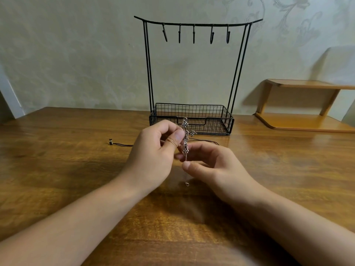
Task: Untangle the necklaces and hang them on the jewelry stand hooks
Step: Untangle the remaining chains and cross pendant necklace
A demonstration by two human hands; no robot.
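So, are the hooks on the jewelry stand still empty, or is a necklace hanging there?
Empty. All five hooks on the jewelry stand hang bare, with only wall visible behind them.

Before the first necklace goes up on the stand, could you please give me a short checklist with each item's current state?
1. Left hand pinches the silver necklace: ok.
2. Right hand holds its lower part: ok.
3. Silver necklace free of tangles: cannot tell; the chain looks bunched between the hands.
4. Clasp hanging free below the hands: ok.
5. Five hooks on the stand bare: ok.
6. Black cord necklace separated from the silver one: cannot tell; it runs behind the hands on the table.
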